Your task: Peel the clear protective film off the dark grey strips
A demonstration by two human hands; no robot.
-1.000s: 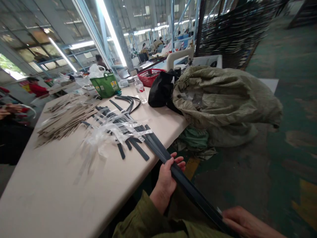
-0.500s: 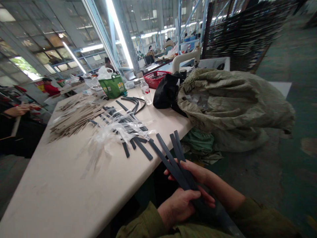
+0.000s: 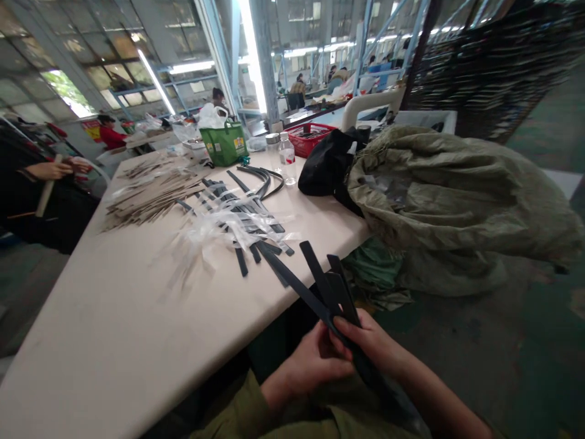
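Several flat dark strips (image 3: 315, 274), apparently flexible, fan out over the table's near edge in front of me. My right hand (image 3: 372, 341) is closed round them, thumb on top. Against the same bunch, just left of it, my left hand (image 3: 315, 360) has its fingers curled in at the strips' side; its fingertips are partly hidden behind them. The strips' lower ends run down towards my lap, where a clear plastic film seems to cover them. More dark strips (image 3: 242, 259) lie on the table, tangled with clear plastic wrapping (image 3: 196, 238).
The pale table (image 3: 114, 317) carries brown strips (image 3: 150, 198), a green bag (image 3: 223, 145), a bottle (image 3: 287, 160), a red basket (image 3: 308, 143) and a black bag (image 3: 324, 164). A large woven sack (image 3: 461, 183) bulges at the right. Across the table, a person's hands (image 3: 55, 169) hold a strip.
The strips' upper ends have shifted and spread differently. My left hand has moved left and up, my right hand slightly lower along the bunch. The view has swung a little left.
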